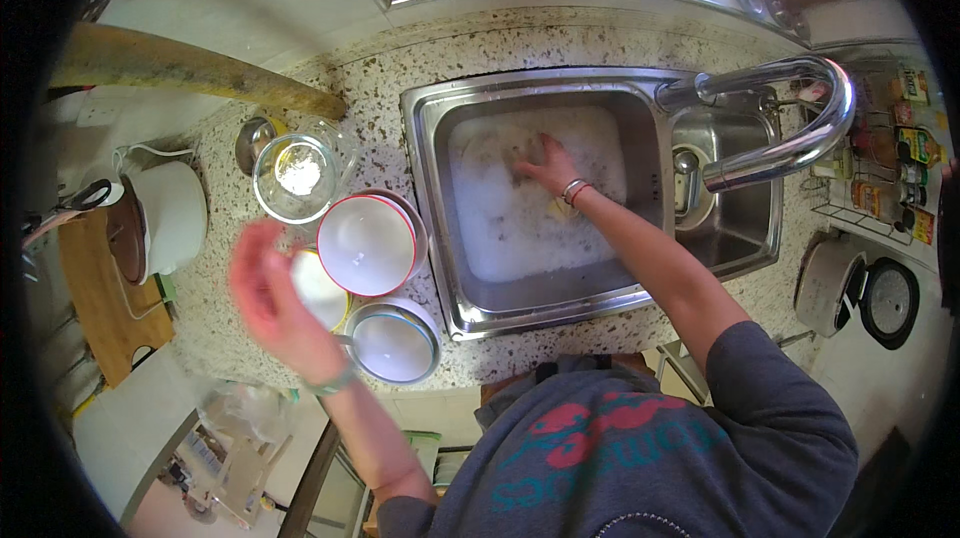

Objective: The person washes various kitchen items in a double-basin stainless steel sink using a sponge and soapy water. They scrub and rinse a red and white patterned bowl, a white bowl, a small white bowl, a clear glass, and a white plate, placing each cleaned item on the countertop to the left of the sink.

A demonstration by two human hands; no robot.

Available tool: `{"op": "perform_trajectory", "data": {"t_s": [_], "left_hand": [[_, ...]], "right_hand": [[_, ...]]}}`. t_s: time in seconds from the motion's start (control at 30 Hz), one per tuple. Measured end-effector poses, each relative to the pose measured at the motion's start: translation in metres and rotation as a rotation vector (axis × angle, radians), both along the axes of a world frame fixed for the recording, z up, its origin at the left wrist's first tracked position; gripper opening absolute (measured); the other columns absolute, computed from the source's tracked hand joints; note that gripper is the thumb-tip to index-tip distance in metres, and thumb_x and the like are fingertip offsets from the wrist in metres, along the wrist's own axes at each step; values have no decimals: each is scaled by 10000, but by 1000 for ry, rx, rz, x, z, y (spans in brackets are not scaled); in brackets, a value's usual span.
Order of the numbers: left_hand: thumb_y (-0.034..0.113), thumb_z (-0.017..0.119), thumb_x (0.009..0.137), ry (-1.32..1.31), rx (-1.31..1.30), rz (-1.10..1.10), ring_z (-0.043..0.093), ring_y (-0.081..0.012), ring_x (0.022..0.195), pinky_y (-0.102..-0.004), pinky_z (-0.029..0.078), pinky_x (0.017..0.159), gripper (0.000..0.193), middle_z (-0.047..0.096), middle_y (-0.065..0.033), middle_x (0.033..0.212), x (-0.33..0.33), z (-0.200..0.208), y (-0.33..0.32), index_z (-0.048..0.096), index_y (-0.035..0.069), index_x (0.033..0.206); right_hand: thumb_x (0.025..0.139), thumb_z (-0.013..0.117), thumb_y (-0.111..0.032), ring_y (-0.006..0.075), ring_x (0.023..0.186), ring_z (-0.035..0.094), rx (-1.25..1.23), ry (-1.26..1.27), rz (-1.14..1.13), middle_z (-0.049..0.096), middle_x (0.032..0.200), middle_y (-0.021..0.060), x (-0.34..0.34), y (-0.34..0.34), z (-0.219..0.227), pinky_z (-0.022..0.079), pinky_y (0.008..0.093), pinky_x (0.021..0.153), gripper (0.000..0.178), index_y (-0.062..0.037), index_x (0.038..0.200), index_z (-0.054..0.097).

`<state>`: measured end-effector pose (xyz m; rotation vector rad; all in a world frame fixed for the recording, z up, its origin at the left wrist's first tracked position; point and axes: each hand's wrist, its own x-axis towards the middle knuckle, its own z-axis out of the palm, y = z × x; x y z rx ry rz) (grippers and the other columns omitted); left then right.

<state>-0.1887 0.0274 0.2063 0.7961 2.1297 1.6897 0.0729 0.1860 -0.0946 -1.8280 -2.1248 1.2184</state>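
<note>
My right hand (553, 171) reaches into the large sink basin (640, 178), among white foamy suds (530, 238). Its visible fingers are spread; the fingertips are partly hidden in the foam. A pale yellowish thing (562, 208) shows faintly by the wrist, too covered to name. My left hand (268, 293), blurred by motion, is raised over the counter left of the sink. Its fingers look loosely bent and apart, with nothing seen in them. Beside it are a red-rimmed white bowl (366, 245), a yellow-rimmed bowl (318, 290) and a blue-rimmed bowl (393, 346).
Clear glass bowls (294, 178) stand behind the white bowls, next to a metal cup (256, 145). A chrome faucet (780, 153) arches over the small right basin (735, 223). A white pot (170, 218) and wooden board (105, 288) are far left; a bottle rack (880, 178) is right.
</note>
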Motion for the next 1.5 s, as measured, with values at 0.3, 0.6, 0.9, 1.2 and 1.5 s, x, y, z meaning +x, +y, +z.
{"op": "perform_trajectory", "data": {"t_s": [0.3,0.6,0.9,1.2,1.5], "left_hand": [[304,740,736,-637,-621,-221,490,-267,1111,-365,411,929,824,473,-188,1239,170,-264,47,274,60,1369],[205,801,599,-47,-744,-795,525,-341,1051,-402,444,884,779,506,-213,1169,181,-293,15,398,78,1254],[221,757,608,164,-1183,-1010,519,-341,1052,-431,420,906,689,552,-167,1103,189,-301,14,447,73,1206],[34,784,555,-335,-469,-799,464,-190,1168,-313,362,997,793,503,-74,1251,188,-300,8,426,56,1262],[151,761,562,104,-421,-974,489,-322,1097,-410,383,954,727,535,-130,1182,184,-276,19,462,105,1223]], "right_hand": [[639,733,-177,396,1217,371,222,77,74,370,1327,238,8,-48,-18,330,441,1015,774,-57,1308,362],[722,640,-118,317,1210,411,100,-161,421,462,1275,156,112,-72,26,396,418,951,535,-113,1232,479],[734,597,-158,349,978,543,-104,-260,280,579,1025,162,125,-71,-22,463,414,821,236,-68,952,612],[858,502,-163,153,928,584,-542,859,-666,609,964,48,133,-44,38,481,290,795,246,-7,1026,592],[794,560,-159,176,987,549,-363,566,-53,605,1019,53,95,-80,74,416,340,812,330,-75,1112,578]]}}
